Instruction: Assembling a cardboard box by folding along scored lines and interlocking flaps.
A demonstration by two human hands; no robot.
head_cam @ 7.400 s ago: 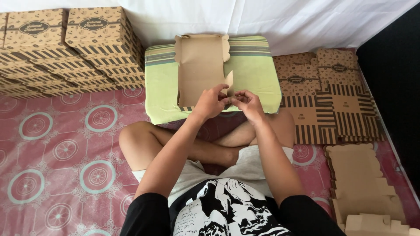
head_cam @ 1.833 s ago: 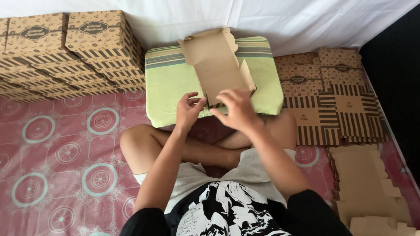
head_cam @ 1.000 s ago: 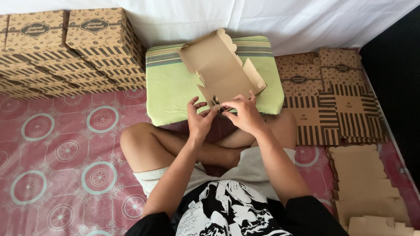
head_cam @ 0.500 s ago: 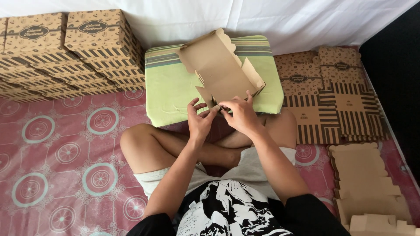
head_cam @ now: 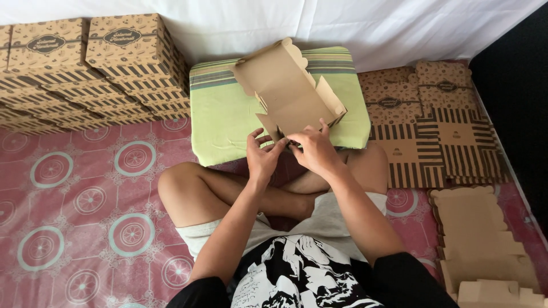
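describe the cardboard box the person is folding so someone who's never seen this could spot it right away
Find the green cushion against the white sheet, in front of the seated person's crossed legs. Over its near edge, the left hand and right hand hold a half-folded box. Unlike the finished boxes stacked at left and the flat cardboard sheets at right, it stands open, plain brown inside, flaps raised.

**A home floor turned packing corner**

We take this for a room in a home, used for box-making. We sit cross-legged on a pink patterned floor mat (head_cam: 85, 199) with a green cushion (head_cam: 228, 120) before us. A white sheet (head_cam: 371, 28) drapes the back. Stacks of folded printed cartons (head_cam: 85, 74) stand at the left, flat printed blanks (head_cam: 439, 131) lie at the right, and plain brown blanks (head_cam: 485, 239) pile nearer.
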